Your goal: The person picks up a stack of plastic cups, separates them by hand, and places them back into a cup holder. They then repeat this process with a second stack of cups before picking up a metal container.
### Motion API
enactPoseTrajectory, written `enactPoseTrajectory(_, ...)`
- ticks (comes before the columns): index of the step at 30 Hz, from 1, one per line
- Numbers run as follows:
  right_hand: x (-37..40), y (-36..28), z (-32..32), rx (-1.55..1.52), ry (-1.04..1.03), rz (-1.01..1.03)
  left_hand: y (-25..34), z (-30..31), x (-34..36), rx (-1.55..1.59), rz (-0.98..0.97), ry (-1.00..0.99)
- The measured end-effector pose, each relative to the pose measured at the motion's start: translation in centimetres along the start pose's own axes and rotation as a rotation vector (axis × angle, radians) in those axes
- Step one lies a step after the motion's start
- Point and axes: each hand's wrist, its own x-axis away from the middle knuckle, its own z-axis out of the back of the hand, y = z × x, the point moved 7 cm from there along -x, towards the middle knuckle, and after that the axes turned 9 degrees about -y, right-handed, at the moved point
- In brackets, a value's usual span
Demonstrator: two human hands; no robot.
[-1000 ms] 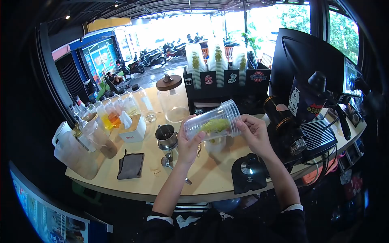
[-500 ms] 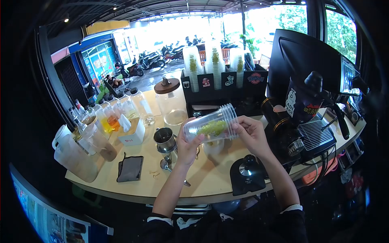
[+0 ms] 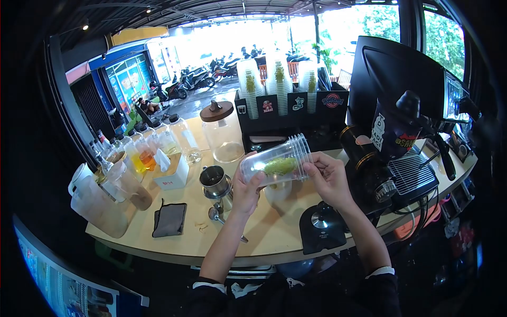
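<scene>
Several nested clear plastic cups (image 3: 277, 162) with a green print lie sideways between my two hands, above the counter. My left hand (image 3: 248, 186) is wrapped round the base end. At the rim end, the fingers of my right hand (image 3: 326, 177) pinch the edges of the cups. Under them, another clear container (image 3: 278, 193) stands on the counter, partly hidden. To the left of my left hand is a metal drip filter (image 3: 213, 180) on a glass, with a spoon (image 3: 215, 214) beside it.
A black tamping stand (image 3: 323, 232) is near the front edge. The espresso machine (image 3: 412, 174) and a grinder are on the right. Behind stand a black holder (image 3: 293, 122) with cup stacks and a lidded jar (image 3: 223, 134). Bottles, jugs, a tissue box (image 3: 173, 173) and a cloth (image 3: 169, 220) are left.
The cups and both hands have shifted very slightly to the right. My grip on the cups looks the same.
</scene>
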Motion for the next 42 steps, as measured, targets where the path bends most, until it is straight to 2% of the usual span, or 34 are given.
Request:
enactPoseTrajectory(7, -0.1, 0.2, 0.2, -0.011, 0.017, -0.025, 0.0, 0.1, -0.1, -0.085, 0.016, 0.018)
enactPoseTrajectory(13, -0.3, 1.5, -0.3, -0.119, -0.001, -0.083, -0.2, 0.0, -0.6, -0.074, 0.014, 0.163)
enactPoseTrajectory(19, -0.7, 2.2, -1.6, -0.321, -0.045, -0.048, -0.1, -1.1, -2.9, 0.032, 0.012, 0.085)
enactPoseTrajectory(22, -0.6, 2.7, -2.0, -0.346, -0.057, -0.068, 0.4, -2.1, -3.4, -0.090, 0.044, 0.111)
enactPoseTrajectory(25, -0.7, 2.5, -1.7, -0.314, -0.012, -0.075, 0.8, -2.2, -4.9, -0.131, 0.068, 0.016)
enactPoseTrajectory(26, -0.7, 1.8, -1.2, -0.311, -0.010, -0.070, 1.3, -2.1, -5.5, -0.230, 0.029, -0.002)
enactPoseTrajectory(28, -1.0, 1.1, 0.2, 0.075, -0.088, -0.196, 2.3, -1.9, -6.6, -0.328, -0.017, -0.025)
enactPoseTrajectory(29, -1.3, 0.4, 1.5, 0.255, 0.006, -0.215, 3.2, -2.1, -7.1, -0.402, -0.094, -0.049)
enactPoseTrajectory(30, -1.8, -0.3, 1.9, 0.260, 0.011, -0.211, 4.1, -2.5, -7.5, -0.473, -0.171, -0.074)
enactPoseTrajectory(32, -2.7, -4.1, 3.4, 0.547, 0.190, -0.099, 4.3, -3.1, -8.1, -0.512, -0.144, -0.085)
enactPoseTrajectory(34, -3.9, -5.3, 2.6, 0.604, 0.177, -0.104, 5.1, -4.7, -8.5, -0.817, -0.244, -0.125)
enactPoseTrajectory(36, -4.9, -7.8, 0.7, 0.911, 0.184, 0.144, 5.0, -5.9, -8.9, -0.878, -0.259, -0.188)
enactPoseTrajectory(39, -6.5, -7.4, 0.3, 1.011, 0.177, 0.058, 4.6, -7.0, -9.4, -0.854, -0.338, -0.209)
enactPoseTrajectory(42, -8.1, -7.0, 0.8, 1.018, 0.180, 0.125, 4.8, -7.2, -9.9, -0.865, -0.282, -0.200)
